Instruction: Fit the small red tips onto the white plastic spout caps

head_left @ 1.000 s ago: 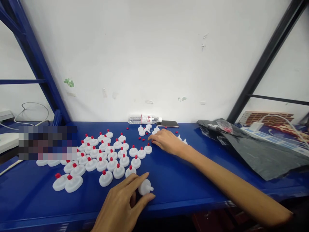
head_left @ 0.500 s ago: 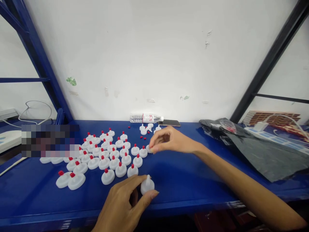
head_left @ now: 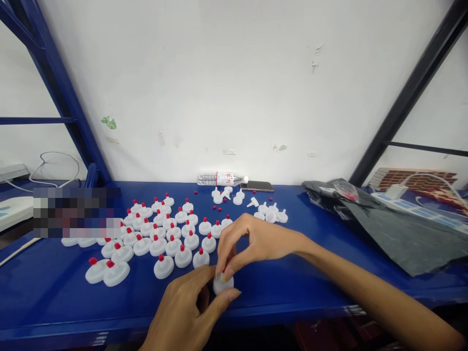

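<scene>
My left hand (head_left: 190,304) grips a white plastic nozzle cap (head_left: 223,286) between thumb and fingers, close to the table's front edge. Over that cap, my right hand (head_left: 243,243) pinches a small red tip cap (head_left: 224,269) at the spout; the fingertips hide most of it. Left of my hands stand many white nozzle caps (head_left: 163,268) with red tips on their spouts. Farther back and to the right lie several white nozzle caps (head_left: 281,216) without red tips. Loose red tip caps (head_left: 220,209) are scattered behind my right hand.
On the blue table (head_left: 292,287), a clear water bottle (head_left: 221,179) lies along the wall beside a phone (head_left: 257,186). A dark plastic bag (head_left: 380,239) covers part of the right side. Blue metal posts (head_left: 69,92) rise at the left, and a power strip (head_left: 417,209) sits far right.
My right hand has come from the middle of the table down toward me, onto the spout of the held cap. My left hand keeps its hold in the same place.
</scene>
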Motion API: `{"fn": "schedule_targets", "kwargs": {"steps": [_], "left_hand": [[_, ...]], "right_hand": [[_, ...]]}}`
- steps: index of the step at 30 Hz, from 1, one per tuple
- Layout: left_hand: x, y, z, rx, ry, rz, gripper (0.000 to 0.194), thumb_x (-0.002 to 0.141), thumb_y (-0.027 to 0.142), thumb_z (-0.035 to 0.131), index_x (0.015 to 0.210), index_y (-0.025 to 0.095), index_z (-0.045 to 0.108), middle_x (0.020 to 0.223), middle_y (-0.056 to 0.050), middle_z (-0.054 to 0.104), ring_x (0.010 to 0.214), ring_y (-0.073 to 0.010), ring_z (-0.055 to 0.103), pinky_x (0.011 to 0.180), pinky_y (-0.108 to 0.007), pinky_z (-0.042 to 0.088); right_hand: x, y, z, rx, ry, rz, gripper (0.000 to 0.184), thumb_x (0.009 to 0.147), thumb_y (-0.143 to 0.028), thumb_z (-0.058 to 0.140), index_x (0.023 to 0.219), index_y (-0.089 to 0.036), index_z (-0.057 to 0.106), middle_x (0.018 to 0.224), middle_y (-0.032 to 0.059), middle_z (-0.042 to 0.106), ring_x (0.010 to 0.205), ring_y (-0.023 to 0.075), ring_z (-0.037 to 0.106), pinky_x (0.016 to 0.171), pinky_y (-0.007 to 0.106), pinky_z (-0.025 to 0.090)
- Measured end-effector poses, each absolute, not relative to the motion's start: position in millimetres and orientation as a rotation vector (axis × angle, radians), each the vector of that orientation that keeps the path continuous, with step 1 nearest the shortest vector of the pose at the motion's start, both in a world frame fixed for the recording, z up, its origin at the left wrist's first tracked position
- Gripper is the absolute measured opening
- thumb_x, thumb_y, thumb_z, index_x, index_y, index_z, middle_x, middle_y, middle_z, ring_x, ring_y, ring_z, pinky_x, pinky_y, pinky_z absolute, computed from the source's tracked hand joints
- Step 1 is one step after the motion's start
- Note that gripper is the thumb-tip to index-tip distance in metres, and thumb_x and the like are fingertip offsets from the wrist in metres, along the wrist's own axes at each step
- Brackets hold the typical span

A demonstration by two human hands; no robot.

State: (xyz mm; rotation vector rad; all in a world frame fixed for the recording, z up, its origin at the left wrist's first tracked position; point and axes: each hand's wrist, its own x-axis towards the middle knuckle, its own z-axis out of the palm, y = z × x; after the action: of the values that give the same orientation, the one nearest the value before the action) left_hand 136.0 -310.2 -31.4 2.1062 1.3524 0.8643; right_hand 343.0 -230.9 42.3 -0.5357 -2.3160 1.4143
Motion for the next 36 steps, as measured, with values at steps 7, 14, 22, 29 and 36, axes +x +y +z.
{"fn": "schedule_targets", "kwargs": {"steps": [7,14,22,29,36], "left_hand": [[135,-309,-33,2.126,1.316,0.920,0.034,0.094,0.054,0.062,0.090,0.023,0.076,0.062,0.005,0.066,0.051,-0.0125,0.054,0.050,-0.023,0.038],[136,-310,-36,2.185,1.228,1.104,0.034,0.099,0.042,0.060,0.126,0.025,0.069,0.084,0.007,0.076,0.045,-0.0064,0.056,0.047,-0.019,0.047],[137,-312,-39,2.292,1.225,1.154,0.029,0.102,0.035,0.053,0.126,0.025,0.067,0.079,0.008,0.073,0.047,-0.0064,0.057,0.051,-0.017,0.050],[138,-312,-36,2.296,1.218,1.122,0.028,0.103,0.033,0.052,0.127,0.025,0.065,0.077,0.008,0.072,0.046,-0.0067,0.057,0.049,-0.017,0.049],[137,-314,-39,2.298,1.213,1.113,0.029,0.103,0.031,0.050,0.128,0.024,0.064,0.085,0.007,0.073,0.049,-0.0073,0.060,0.052,-0.019,0.051]], "right_hand": [[346,-228,42,-0.514,-2.262,1.479,0.024,0.081,-0.037,0.084,0.096,-0.019,0.083,0.094,0.0051,0.081,0.087,0.0186,0.076,0.082,0.028,0.058],[379,-197,64,-0.929,-2.113,0.676,0.018,0.088,-0.034,0.078,0.098,-0.020,0.082,0.093,0.0059,0.081,0.083,0.0190,0.074,0.075,0.029,0.057],[376,-164,18,-1.247,-2.388,0.054,0.012,0.094,-0.021,0.071,0.100,-0.021,0.082,0.093,0.0050,0.081,0.080,0.0193,0.074,0.072,0.028,0.048],[360,-175,12,-1.106,-2.360,0.272,0.022,0.100,-0.032,0.064,0.108,-0.021,0.081,0.094,0.0042,0.081,0.078,0.0179,0.072,0.070,0.025,0.046],[362,-166,31,-1.223,-2.266,0.041,0.035,0.108,-0.037,0.046,0.112,-0.021,0.077,0.091,0.0041,0.080,0.072,0.0173,0.069,0.069,0.027,0.043]]}}
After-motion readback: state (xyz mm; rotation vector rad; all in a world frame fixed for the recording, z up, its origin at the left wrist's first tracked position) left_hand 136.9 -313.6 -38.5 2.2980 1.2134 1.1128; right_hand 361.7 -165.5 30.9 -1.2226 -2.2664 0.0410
